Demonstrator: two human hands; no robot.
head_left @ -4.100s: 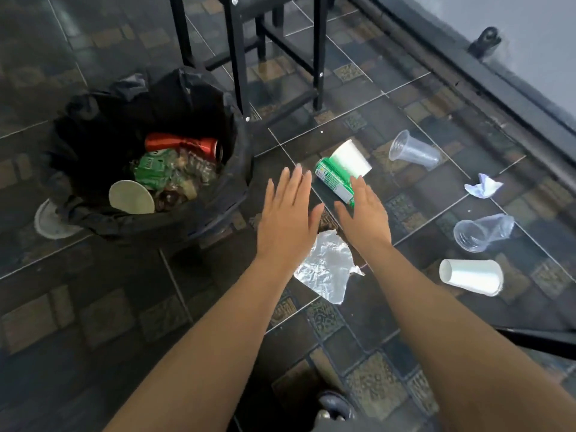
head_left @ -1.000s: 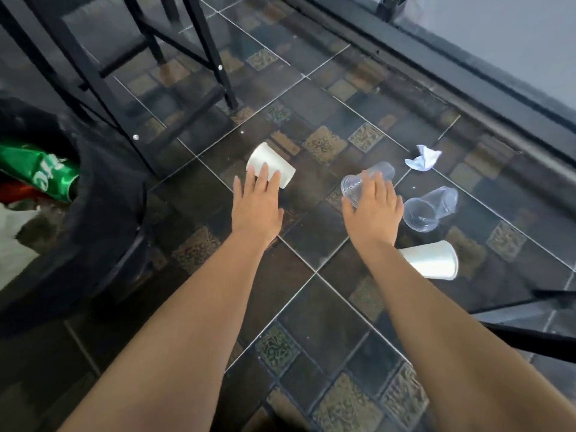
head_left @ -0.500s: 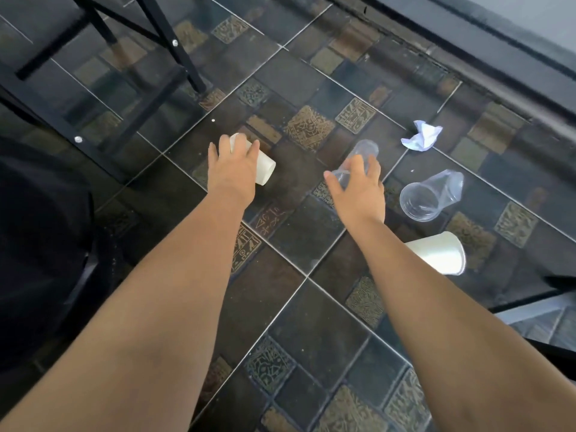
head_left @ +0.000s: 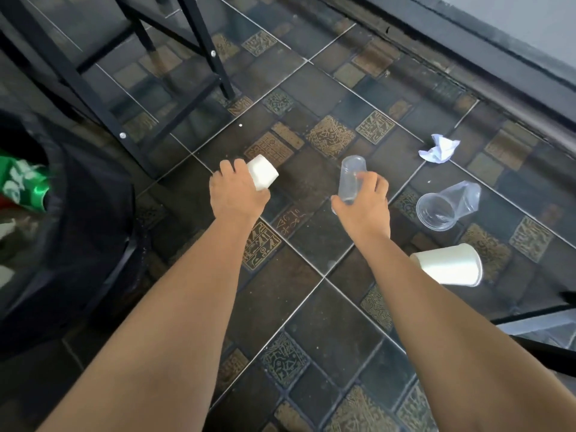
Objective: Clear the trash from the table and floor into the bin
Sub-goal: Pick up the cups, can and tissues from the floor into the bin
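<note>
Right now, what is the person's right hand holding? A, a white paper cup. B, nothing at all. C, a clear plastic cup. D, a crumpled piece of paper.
C: the right hand is closed around a clear plastic cup, while the left hand grips the white paper cup and the crumpled paper lies untouched on the floor.

One head-worn wide view looks steeply down and forward, close over both forearms, onto the tiled floor [head_left: 311, 307] beyond.
</note>
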